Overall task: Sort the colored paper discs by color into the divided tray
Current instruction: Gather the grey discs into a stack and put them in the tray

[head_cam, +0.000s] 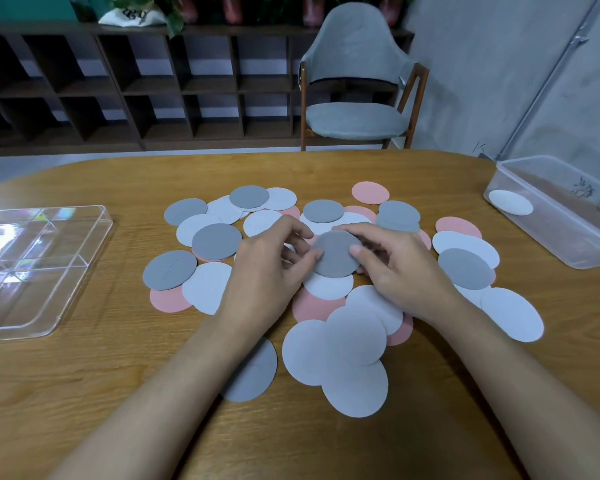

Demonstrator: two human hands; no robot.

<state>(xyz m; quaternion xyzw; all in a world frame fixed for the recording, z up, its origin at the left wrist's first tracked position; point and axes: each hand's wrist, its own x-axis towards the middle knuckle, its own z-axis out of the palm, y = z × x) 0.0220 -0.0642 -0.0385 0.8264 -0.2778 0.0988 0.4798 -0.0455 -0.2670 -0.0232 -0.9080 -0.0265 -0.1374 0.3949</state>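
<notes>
Several grey, white and pink paper discs lie scattered and overlapping in the middle of the wooden table (84,393). A dark grey disc (336,254) is lifted a little above the pile, pinched at its left edge by my left hand (271,268) and at its right edge by my right hand (399,268). Under it lies a white disc (328,285) on a pink disc (310,306). The clear divided tray (66,306) sits at the left edge of the table; I see no discs in its compartments.
A clear plastic box (568,244) at the right edge holds one white disc (510,202). A grey chair (355,123) stands behind the table. Dark shelving runs along the back wall.
</notes>
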